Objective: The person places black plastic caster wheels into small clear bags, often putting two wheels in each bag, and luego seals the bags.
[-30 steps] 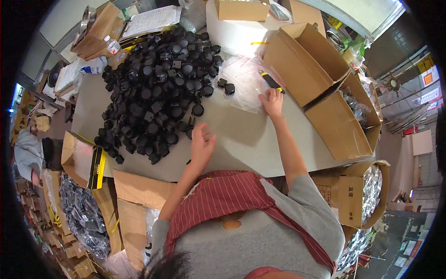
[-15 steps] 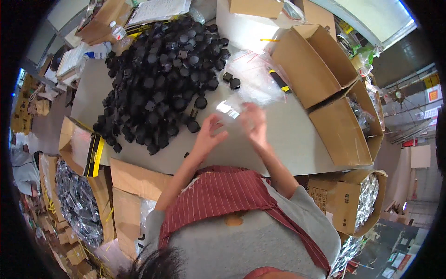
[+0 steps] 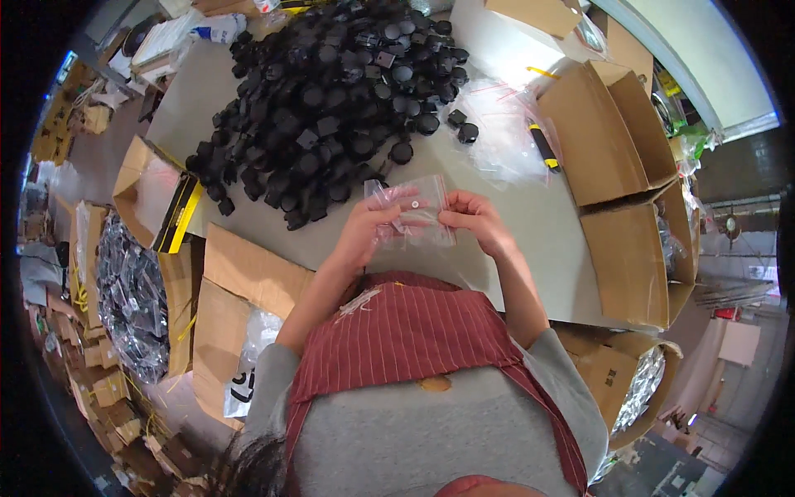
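Above the near edge of a smooth pale table (image 3: 542, 244), we see a clear plastic bag (image 3: 426, 219) stretched between two bare hands. The right hand (image 3: 484, 219) pinches the bag's right edge between thumb and forefinger, its other fingers curled in; the left hand (image 3: 362, 228) is half open at the opposite side, fingers spread and thumb against the film. We cannot tell whether those left fingers are inside the bag or behind it. Held from both sides, the thin, glossy film would, we judge, otherwise go limp.

Toward the table's far left corner we find a heap of small black plastic parts (image 3: 331, 116), round and square, mostly matt. Between heap and right edge lie loose clear bags (image 3: 501, 103), crinkled and flat; a yellow-and-black box cutter (image 3: 544, 149) rests on them, handy to the right hand. Stiff brown cardboard boxes (image 3: 580, 137) line the right edge, their open tops leaving, we judge, easy access from the table.
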A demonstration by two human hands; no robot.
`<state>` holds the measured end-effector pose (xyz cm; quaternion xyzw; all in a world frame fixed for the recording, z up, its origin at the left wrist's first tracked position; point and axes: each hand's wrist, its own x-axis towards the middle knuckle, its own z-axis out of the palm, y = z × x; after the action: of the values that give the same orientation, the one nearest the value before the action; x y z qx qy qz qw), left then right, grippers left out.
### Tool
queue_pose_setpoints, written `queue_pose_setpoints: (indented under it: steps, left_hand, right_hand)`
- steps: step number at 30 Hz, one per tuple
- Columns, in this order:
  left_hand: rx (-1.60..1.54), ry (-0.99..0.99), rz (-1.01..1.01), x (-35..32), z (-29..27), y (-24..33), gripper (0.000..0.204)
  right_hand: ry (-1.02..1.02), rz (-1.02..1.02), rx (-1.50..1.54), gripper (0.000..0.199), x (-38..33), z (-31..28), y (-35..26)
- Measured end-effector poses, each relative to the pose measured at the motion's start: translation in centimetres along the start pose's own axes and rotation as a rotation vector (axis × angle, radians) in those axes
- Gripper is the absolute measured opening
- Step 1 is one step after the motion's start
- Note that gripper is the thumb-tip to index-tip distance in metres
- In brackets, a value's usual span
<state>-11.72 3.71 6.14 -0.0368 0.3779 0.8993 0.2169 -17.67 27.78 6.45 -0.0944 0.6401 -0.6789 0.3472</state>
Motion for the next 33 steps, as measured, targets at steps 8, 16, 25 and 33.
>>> queue_pose_setpoints:
  steps: [8, 16, 25, 33]
  left_hand:
    - [0.21, 0.31, 0.091, -4.0, -4.2, -0.5, 0.05]
    - [1.186, 0.704, 0.152, -10.2, 2.9, 3.0, 0.029]
    - [1.06, 0.562, 0.188, -13.1, 3.3, -0.4, 0.025]
    - [0.872, 0.73, 0.351, -15.3, 3.6, -3.7, 0.013]
  right_hand:
    - [-0.21, 0.148, 0.08, 0.015, -0.5, 3.2, -0.9]
    - [-0.257, 0.184, -0.088, 0.013, -0.6, 8.8, -0.5]
    - [-0.548, 0.199, 0.108, 0.011, -0.6, 12.0, -0.9]
    - [-0.413, -0.053, -0.162, 0.013, -1.5, 13.6, 1.5]
